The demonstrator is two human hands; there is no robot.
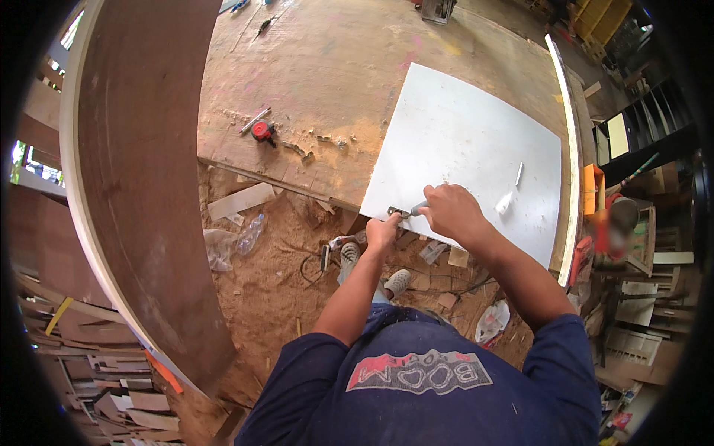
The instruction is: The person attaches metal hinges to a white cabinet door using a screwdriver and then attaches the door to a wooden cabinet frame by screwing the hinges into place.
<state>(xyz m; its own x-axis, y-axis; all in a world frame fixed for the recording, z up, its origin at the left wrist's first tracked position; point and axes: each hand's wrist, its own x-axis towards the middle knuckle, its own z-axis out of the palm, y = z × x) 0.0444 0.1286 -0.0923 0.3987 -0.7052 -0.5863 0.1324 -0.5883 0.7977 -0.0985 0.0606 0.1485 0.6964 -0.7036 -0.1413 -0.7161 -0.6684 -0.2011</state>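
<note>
My right hand (450, 212) grips a grey-handled tool (419, 209), its tip at a small metal fitting, perhaps a hinge (395, 210), on the near edge of a white board (468, 134). My left hand (381, 236) is closed at that fitting, its fingers pressed against it. The board lies flat on a worn wooden worktop (297, 74). To the right of my right hand, a pencil-like stick (519, 175) and a small white object (504, 204) lie on the board.
A tall curved-looking wooden panel (141, 193) stands at left. A red tape measure (262, 131), metal bits (297, 153) and a long pale strip (565, 149) are on the worktop. Sawdust, offcuts (239, 201), bags and cables lie around my feet. Stacked scrap wood (149, 416) fills both sides.
</note>
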